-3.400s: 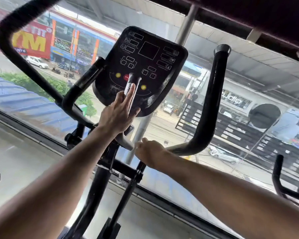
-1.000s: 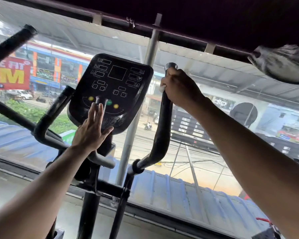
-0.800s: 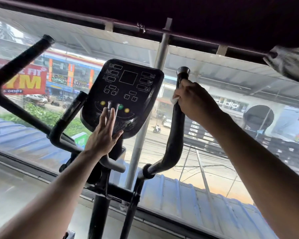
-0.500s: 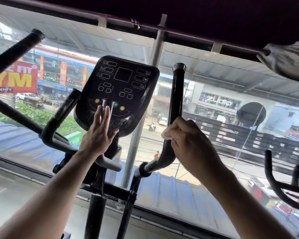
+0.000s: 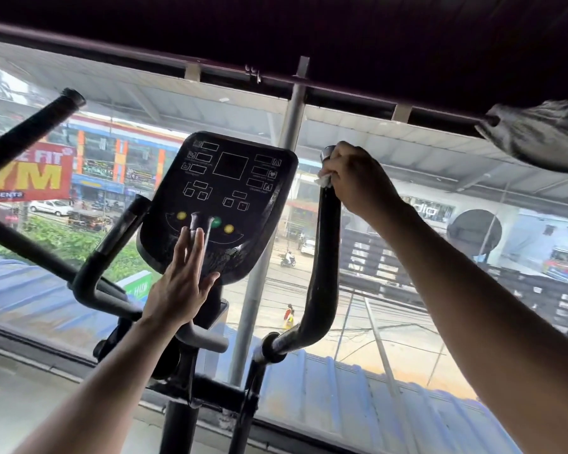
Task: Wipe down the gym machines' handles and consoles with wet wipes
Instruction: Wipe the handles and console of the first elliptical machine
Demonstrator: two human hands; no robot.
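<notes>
— Right hand [image 5: 361, 181] first: what does the head view show?

— Its fingers are curled round the top of the right handle [image 5: 323, 257], just under the metal end cap, with a crumpled white wet wipe [image 5: 323, 181] pinched against the bar on the hand's left side.

— And the other one?

— Left hand [image 5: 181, 283] lies flat, fingers straight and together, pressed on the lower edge of the console [image 5: 220, 204]. It holds nothing.

— Any writing?

— Far to the left of that hand, through the window [image 5: 391, 322], a red sign [image 5: 27, 173] reads "E FIT", then large yellow letters "YM", with "& GENTS" beneath. Below the right forearm a shopfront carries pale lettering too blurred to read. The console's printed labels are too small to make out.

— Surfaces and shapes?

— The console is a black, rounded panel with white outlined boxes, two yellow buttons and a green one just above the left fingertips; its lower part looks smeared. The right handle is a glossy black curved tube, streaked wet. A matching left handle [image 5: 112, 253] bends upward left of the left hand.

— What else is around?

— A grey steel post [image 5: 276, 224] stands behind the console. A longer black bar [image 5: 23, 139] crosses at far left. A grey cloth [image 5: 538, 136] hangs from the dark rail above the right forearm.
</notes>
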